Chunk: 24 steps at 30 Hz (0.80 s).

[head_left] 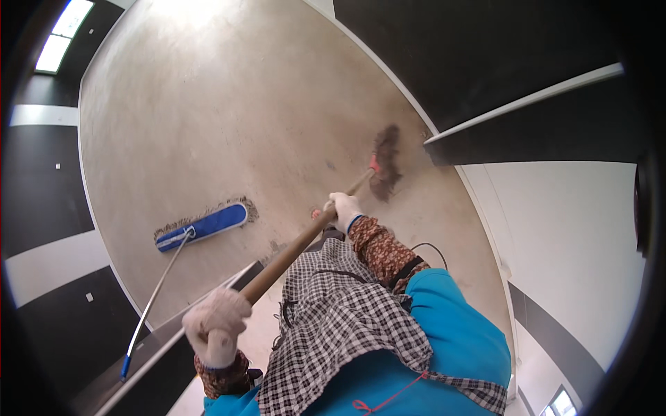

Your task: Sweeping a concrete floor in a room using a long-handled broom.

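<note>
Both my hands wear white gloves and grip a broom (288,258) with a long wooden handle. Near the handle's top end, my left hand (218,324) is closed around it at the lower left. Farther down the shaft, my right hand (345,209) wraps it in front of my body. The handle runs up and to the right to a red joint. There the dark, blurred bristle head (386,163) rests on or just over the floor, close to the right wall's corner.
To the left, a dust mop (211,224) with a blue top and grey fringe lies on the beige floor (229,118), its metal pole pointing toward me. Black and white walls border both sides. A black panel edge (156,360) stands near my left hand. Dark smudges mark the floor.
</note>
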Each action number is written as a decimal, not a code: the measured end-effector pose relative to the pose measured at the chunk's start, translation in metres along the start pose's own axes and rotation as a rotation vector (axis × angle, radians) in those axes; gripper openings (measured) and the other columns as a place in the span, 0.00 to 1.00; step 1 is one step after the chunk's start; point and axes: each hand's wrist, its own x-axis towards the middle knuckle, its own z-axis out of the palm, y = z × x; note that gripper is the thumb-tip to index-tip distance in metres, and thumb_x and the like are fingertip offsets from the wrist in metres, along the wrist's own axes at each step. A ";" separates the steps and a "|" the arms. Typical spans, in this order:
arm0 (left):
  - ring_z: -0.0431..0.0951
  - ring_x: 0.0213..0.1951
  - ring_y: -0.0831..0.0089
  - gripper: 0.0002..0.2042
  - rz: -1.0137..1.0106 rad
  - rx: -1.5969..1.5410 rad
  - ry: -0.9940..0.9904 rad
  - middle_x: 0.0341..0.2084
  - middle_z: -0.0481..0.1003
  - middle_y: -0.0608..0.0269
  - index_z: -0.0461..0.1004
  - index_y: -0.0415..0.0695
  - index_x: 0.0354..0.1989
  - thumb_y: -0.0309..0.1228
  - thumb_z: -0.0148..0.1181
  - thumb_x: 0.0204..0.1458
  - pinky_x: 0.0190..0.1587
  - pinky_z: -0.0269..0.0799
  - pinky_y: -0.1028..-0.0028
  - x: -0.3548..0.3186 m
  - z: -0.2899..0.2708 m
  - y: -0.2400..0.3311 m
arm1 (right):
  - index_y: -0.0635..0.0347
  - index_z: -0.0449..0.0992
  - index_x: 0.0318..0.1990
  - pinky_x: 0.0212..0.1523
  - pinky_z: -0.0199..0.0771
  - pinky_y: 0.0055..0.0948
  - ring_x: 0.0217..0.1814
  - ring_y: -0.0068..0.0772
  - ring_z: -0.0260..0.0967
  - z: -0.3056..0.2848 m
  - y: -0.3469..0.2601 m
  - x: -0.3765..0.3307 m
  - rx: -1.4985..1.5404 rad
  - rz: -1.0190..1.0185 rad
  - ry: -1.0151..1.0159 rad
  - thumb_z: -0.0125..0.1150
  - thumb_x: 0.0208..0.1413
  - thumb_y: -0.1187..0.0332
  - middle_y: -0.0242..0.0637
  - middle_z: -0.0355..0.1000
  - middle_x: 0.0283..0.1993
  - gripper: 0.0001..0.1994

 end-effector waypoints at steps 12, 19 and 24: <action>0.68 0.19 0.65 0.07 -0.084 -0.125 -0.144 0.13 0.69 0.59 0.65 0.40 0.12 0.21 0.48 0.38 0.27 0.69 0.67 0.082 -0.047 -0.018 | 0.67 0.68 0.33 0.18 0.68 0.40 0.19 0.35 0.66 -0.012 0.011 0.077 0.177 -0.115 0.266 0.54 0.53 0.74 0.40 0.65 0.22 0.04; 0.73 0.21 0.72 0.13 0.307 0.134 -0.520 0.13 0.70 0.68 0.66 0.45 0.12 0.24 0.63 0.44 0.22 0.70 0.73 0.124 -0.086 0.019 | 0.66 0.67 0.34 0.18 0.69 0.34 0.20 0.35 0.69 0.182 0.014 0.049 -0.176 -0.147 -0.143 0.54 0.52 0.72 0.42 0.70 0.26 0.06; 0.72 0.18 0.66 0.12 0.281 -0.232 0.002 0.15 0.71 0.61 0.69 0.40 0.14 0.26 0.65 0.44 0.25 0.71 0.68 0.106 -0.142 0.042 | 0.73 0.62 0.44 0.19 0.74 0.33 0.20 0.32 0.70 0.207 0.010 -0.020 -0.032 -0.205 -0.197 0.57 0.52 0.72 0.42 0.71 0.29 0.16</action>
